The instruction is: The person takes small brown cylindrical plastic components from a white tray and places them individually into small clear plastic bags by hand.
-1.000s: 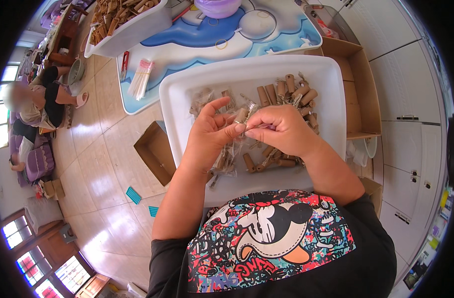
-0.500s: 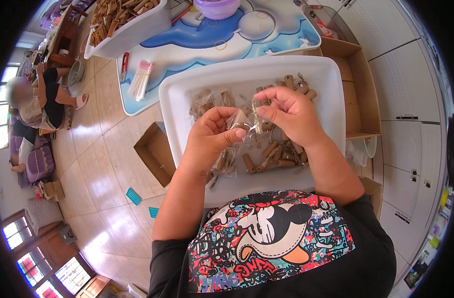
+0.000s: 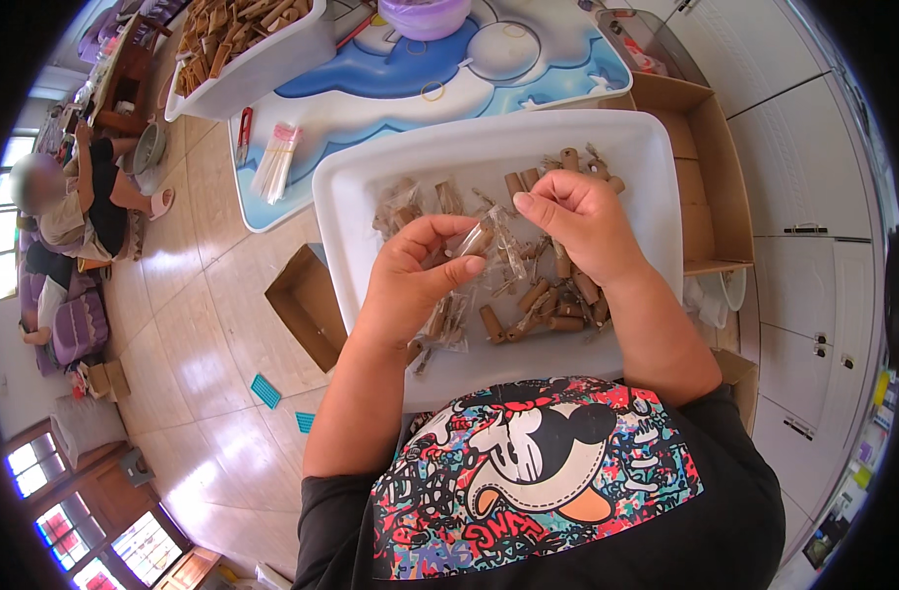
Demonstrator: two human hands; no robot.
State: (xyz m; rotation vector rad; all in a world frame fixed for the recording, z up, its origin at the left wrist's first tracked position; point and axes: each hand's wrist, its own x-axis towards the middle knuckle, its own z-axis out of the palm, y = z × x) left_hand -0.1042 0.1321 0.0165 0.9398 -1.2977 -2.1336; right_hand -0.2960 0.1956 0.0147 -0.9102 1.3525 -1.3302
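Above the white tub (image 3: pixel 656 147), my left hand (image 3: pixel 420 270) pinches a small clear plastic bag (image 3: pixel 503 241) with a brown cylindrical piece inside, between thumb and forefinger. My right hand (image 3: pixel 582 221) is a little to the right of the bag's far end, thumb and forefinger pressed together. Whatever lies between those fingertips, if anything, is too small to make out. Below the hands, the tub holds loose brown cylinders (image 3: pixel 567 323) with pale strings on the right. Bagged cylinders (image 3: pixel 400 214) lie on the left side, partly hidden by my left hand.
Beyond the tub is a blue-and-white table (image 3: pixel 390 84) with a bundle of clear bags (image 3: pixel 276 162), a red cutter (image 3: pixel 245 133) and a bin of brown pieces (image 3: pixel 272 69). Cardboard boxes (image 3: pixel 307 305) flank the tub. Another person (image 3: pixel 76 211) sits far left.
My right fingers have drawn slightly away from the bag, and the stringed end they were at now lies within the plastic. My left hand keeps its hold, with the bag tilted more upright.
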